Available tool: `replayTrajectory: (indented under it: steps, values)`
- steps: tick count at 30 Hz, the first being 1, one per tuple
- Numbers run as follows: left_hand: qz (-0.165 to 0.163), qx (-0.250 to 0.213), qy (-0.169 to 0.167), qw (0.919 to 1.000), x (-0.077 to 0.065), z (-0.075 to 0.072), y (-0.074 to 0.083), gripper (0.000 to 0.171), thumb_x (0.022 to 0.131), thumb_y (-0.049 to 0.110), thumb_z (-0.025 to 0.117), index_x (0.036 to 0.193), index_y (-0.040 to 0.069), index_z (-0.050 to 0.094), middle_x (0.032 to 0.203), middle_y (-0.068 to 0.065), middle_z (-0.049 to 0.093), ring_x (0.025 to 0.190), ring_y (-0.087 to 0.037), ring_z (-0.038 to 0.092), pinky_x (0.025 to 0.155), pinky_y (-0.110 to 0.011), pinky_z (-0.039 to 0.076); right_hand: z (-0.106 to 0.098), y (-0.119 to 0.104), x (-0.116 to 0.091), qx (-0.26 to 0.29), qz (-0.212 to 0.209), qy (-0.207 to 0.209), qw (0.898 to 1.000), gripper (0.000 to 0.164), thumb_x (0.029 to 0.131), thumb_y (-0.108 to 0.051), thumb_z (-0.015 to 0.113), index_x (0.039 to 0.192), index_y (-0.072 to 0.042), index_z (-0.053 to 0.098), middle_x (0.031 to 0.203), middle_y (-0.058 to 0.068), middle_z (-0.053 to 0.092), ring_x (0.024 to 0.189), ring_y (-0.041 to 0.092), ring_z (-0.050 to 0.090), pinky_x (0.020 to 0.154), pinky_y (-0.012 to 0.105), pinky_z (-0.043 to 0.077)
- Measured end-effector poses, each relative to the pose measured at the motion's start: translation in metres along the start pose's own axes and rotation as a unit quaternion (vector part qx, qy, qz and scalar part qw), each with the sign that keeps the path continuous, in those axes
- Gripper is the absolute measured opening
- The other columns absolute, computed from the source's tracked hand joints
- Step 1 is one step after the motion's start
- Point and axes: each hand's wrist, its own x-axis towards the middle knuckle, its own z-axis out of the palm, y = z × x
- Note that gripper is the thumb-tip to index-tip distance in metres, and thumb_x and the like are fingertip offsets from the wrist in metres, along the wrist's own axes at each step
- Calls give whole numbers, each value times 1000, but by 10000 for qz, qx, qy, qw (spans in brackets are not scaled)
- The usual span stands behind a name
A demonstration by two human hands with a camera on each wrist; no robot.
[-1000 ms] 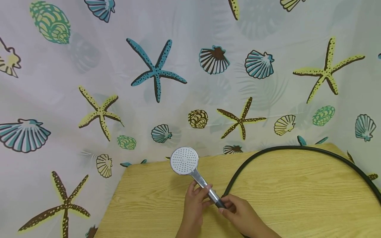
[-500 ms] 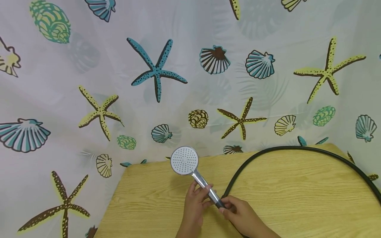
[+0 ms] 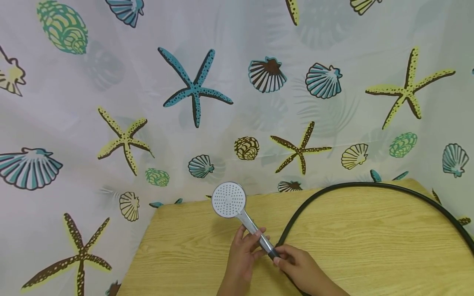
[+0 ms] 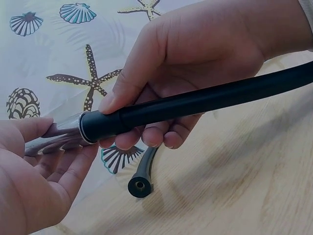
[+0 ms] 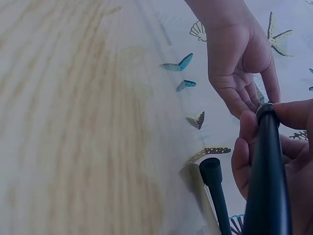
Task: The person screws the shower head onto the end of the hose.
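A handheld shower head (image 3: 228,200) with a white, dotted face and a chrome handle is held above the table, its face toward the head camera. My left hand (image 3: 242,257) grips the chrome handle between thumb and fingers. At the handle's lower end, my right hand (image 3: 301,267) pinches the black collar (image 4: 100,125) of a black shower hose (image 4: 205,102), thumb on one side and fingertips on the other. Collar and handle meet end to end; whether they are threaded together is hidden. The hose's other end (image 4: 140,186), with a round opening, shows beneath the right hand.
A wood-grain table (image 3: 177,246) lies under the hands. The rest of the hose makes a wide black loop (image 3: 355,184) along the back and right side. A white curtain (image 3: 229,115) printed with shells and starfish hangs behind and at both sides.
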Motion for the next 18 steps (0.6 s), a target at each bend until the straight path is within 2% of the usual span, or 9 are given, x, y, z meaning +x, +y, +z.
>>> replayTrajectory:
  steps: [5, 12, 18]
  values:
    - [-74, -48, -136, 9999, -1, 0, 2, 60, 95, 24, 70, 148, 17, 42, 124, -5, 70, 108, -20, 70, 90, -37, 62, -1, 0, 0, 305, 173, -114, 9993, 31, 103, -27, 57, 124, -6, 64, 99, 14, 69, 82, 13, 65, 76, 21, 50]
    - [-76, -171, -392, 9991, -4, -1, 5, 65, 98, 22, 66, 155, 17, 35, 127, -2, 69, 110, -18, 69, 91, -34, 61, -3, 1, 0, 1077, 235, -339, 9933, 37, 104, -22, 55, 130, 4, 60, 105, 17, 67, 86, 12, 64, 82, 22, 52]
    - [-117, -329, -480, 9982, -4, -2, 5, 65, 98, 20, 66, 155, 17, 36, 125, -1, 69, 109, -17, 70, 91, -35, 61, -5, 1, -1, 1280, 301, -466, 9902, 39, 105, -22, 52, 132, 5, 59, 105, 15, 67, 87, 13, 64, 84, 24, 53]
